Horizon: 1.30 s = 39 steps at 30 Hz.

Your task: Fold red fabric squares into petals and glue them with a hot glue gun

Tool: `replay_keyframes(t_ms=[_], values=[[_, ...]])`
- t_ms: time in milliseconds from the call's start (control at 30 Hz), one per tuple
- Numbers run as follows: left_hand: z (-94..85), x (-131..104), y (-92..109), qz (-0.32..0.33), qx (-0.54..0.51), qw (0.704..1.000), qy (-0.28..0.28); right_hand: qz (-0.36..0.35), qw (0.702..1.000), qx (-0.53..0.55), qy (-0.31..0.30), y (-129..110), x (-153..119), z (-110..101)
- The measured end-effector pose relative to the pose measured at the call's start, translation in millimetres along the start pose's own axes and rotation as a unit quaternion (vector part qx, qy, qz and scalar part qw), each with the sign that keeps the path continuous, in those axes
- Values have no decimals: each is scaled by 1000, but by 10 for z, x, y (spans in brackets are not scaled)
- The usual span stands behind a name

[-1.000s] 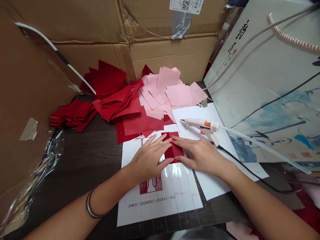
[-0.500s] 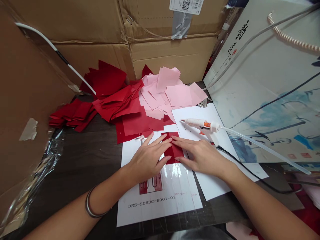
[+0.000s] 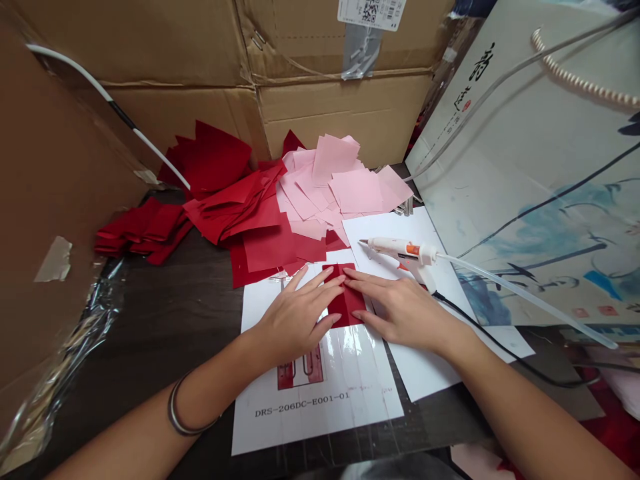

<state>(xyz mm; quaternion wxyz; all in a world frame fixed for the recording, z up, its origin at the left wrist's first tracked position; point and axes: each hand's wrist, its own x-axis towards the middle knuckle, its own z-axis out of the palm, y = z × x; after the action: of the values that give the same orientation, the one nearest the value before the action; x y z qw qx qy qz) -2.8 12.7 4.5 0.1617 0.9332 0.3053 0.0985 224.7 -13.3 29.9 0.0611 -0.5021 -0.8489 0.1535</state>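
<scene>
Looks like a small craft work corner, hand assembly; home or workshop, cannot tell which. Dark wood-look table [image 3: 165, 313], cardboard [image 3: 345, 110] walling far side and left. White glue gun [image 3: 400, 250], clear glue stick in its back, lying on plain white paper [image 3: 425, 373] at right. Printed sheet [image 3: 320, 427] coded DRS-206DC-E001-01, shiny on top, near middle. Loose piles behind it: red pieces [image 3: 220, 160] left, pink pieces [image 3: 335, 160] right. Big painted white bag or panel [image 3: 540, 200] at right, blue brushwork, beaded cord
</scene>
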Motion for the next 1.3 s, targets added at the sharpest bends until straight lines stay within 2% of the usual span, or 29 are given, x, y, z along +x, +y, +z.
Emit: replay_keyframes(t_ms=[233,767,1100,1300], values=[[-11,1,40,0,32,999,9,1,1000,-1,-13,12,-6,-9],[-10,-4,37,21,42,999,10,-1,1000,-21,3,-7,-10,-10],[24,-26,21,42,24,994,94,-3,1000,-17,9,-14,-14,12],[16,-17,36,33,18,997,71,-8,1000,-12,5,-8,-11,4]])
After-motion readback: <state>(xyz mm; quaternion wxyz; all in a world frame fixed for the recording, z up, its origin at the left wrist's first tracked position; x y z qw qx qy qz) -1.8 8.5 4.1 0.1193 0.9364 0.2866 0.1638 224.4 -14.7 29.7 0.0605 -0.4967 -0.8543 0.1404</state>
